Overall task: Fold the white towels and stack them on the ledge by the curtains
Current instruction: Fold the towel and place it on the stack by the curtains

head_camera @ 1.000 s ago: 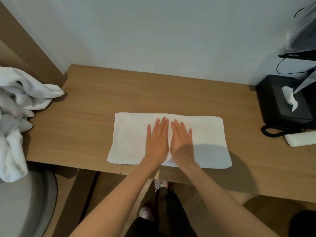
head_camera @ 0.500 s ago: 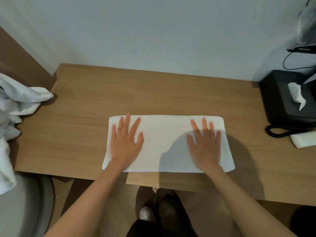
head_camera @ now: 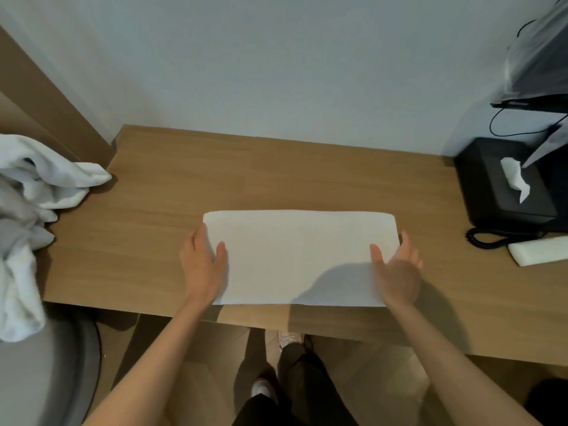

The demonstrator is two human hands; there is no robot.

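1. My left hand (head_camera: 201, 265) pinches the left end of the folded white towel (head_camera: 301, 256), thumb on top. My right hand (head_camera: 398, 275) is at the right end, too blurred to tell its grip
2. The towel lies as a long strip on the wooden desk (head_camera: 215, 173). I judge crosswise folds, stacking and the crumpled towel heap (head_camera: 33, 192) remain
3. No writing is readable anywhere

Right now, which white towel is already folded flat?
The centre towel on the desk, a smooth rectangle; the towel heap at the left edge is crumpled.
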